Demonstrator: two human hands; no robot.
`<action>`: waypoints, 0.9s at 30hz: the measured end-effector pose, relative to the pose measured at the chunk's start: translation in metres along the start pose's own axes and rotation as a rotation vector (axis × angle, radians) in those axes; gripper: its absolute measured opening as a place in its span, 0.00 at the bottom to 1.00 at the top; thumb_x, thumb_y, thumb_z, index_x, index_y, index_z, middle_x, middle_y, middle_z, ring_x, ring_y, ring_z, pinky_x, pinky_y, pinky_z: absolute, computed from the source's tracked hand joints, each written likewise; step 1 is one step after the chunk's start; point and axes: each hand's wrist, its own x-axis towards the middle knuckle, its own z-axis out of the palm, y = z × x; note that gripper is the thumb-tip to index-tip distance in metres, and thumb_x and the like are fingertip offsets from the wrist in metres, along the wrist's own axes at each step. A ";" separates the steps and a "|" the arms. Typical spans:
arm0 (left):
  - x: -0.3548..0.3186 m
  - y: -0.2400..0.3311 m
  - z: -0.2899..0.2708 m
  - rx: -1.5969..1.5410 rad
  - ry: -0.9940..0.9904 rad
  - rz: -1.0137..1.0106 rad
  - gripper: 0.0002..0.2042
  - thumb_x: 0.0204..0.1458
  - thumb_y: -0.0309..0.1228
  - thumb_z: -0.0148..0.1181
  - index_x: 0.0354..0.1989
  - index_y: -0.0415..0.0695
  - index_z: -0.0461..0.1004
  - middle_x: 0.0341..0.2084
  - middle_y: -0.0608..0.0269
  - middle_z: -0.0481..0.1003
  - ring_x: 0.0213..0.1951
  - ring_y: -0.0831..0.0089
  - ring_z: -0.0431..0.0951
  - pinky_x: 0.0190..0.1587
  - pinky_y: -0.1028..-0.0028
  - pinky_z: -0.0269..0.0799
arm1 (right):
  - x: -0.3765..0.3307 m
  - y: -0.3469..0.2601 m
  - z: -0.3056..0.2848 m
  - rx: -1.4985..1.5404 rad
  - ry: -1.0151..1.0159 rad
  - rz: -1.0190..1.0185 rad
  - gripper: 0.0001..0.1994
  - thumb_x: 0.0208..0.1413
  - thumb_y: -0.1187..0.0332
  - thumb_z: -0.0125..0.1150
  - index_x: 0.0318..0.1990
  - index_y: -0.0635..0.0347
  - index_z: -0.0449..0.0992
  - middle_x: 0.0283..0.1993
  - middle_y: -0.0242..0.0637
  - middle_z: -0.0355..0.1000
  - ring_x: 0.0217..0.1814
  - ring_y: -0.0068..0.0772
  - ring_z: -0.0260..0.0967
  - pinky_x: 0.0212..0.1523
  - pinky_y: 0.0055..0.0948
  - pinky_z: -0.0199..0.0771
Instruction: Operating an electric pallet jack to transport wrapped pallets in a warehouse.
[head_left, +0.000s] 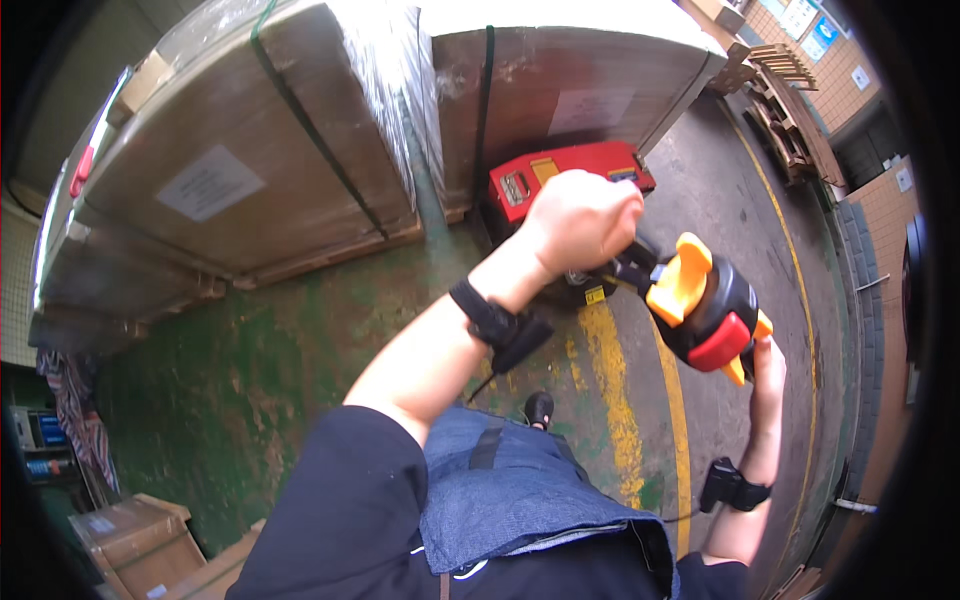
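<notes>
Working the control handle (708,310) seemed the step, right hand (768,368) gripping it, left hand (590,218) clenched (couldn't tell on what), steady steering likely needed next.

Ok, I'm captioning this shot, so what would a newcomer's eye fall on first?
Probably the black control handle with its bright yellow and red parts, right of centre, the right hand at its lower right. Next, the red machine cover, upper centre, just beyond the curled left hand. Then the big strapped cartons across the top.
</notes>
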 end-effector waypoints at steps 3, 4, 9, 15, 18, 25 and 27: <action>0.002 0.008 0.002 -0.043 -0.059 -0.026 0.04 0.49 0.31 0.51 0.27 0.48 0.72 0.16 0.62 0.70 0.23 0.60 0.73 0.30 0.65 0.68 | 0.012 -0.027 -0.023 0.251 -0.289 0.141 0.28 0.60 0.47 0.44 0.54 0.64 0.67 0.45 0.32 0.71 0.44 0.21 0.67 0.44 0.21 0.65; 0.002 0.008 0.000 -0.051 -0.088 -0.034 0.04 0.49 0.31 0.51 0.27 0.48 0.72 0.16 0.62 0.70 0.23 0.60 0.73 0.31 0.65 0.68 | 0.021 -0.033 -0.027 0.316 -0.368 0.180 0.28 0.59 0.47 0.45 0.55 0.63 0.67 0.48 0.34 0.70 0.47 0.23 0.67 0.47 0.22 0.65; -0.001 0.006 -0.006 -0.033 -0.100 -0.055 0.03 0.48 0.30 0.52 0.27 0.48 0.72 0.16 0.62 0.69 0.22 0.61 0.71 0.29 0.64 0.66 | 0.083 -0.022 -0.007 -0.023 -0.857 0.360 0.20 0.57 0.61 0.52 0.55 0.59 0.68 0.50 0.26 0.69 0.49 0.15 0.62 0.51 0.19 0.62; 0.000 0.012 -0.001 -0.013 -0.053 -0.067 0.04 0.48 0.30 0.51 0.29 0.48 0.73 0.16 0.63 0.70 0.22 0.62 0.72 0.30 0.66 0.68 | 0.106 0.037 -0.012 -0.048 -1.067 0.221 0.18 0.53 0.76 0.58 0.52 0.58 0.70 0.49 0.27 0.71 0.51 0.16 0.63 0.54 0.21 0.63; -0.001 0.018 -0.003 0.013 -0.031 -0.065 0.04 0.49 0.29 0.51 0.29 0.47 0.73 0.17 0.62 0.70 0.23 0.62 0.72 0.30 0.66 0.68 | 0.090 0.013 0.001 0.120 -1.067 0.320 0.17 0.55 0.74 0.54 0.54 0.59 0.69 0.50 0.25 0.70 0.51 0.14 0.61 0.54 0.21 0.61; -0.005 0.011 0.011 0.038 -0.041 -0.056 0.05 0.48 0.31 0.50 0.26 0.48 0.73 0.18 0.60 0.73 0.23 0.60 0.74 0.30 0.64 0.69 | 0.092 0.029 -0.023 0.023 -0.913 0.482 0.25 0.65 0.48 0.31 0.51 0.55 0.70 0.32 0.23 0.69 0.29 0.16 0.61 0.35 0.19 0.66; 0.000 0.012 0.004 0.078 -0.030 0.006 0.06 0.48 0.30 0.49 0.24 0.48 0.73 0.19 0.62 0.74 0.23 0.62 0.74 0.30 0.65 0.69 | 0.079 -0.003 -0.034 -0.132 -1.035 0.419 0.21 0.63 0.50 0.32 0.39 0.51 0.73 0.24 0.21 0.62 0.21 0.15 0.52 0.24 0.17 0.57</action>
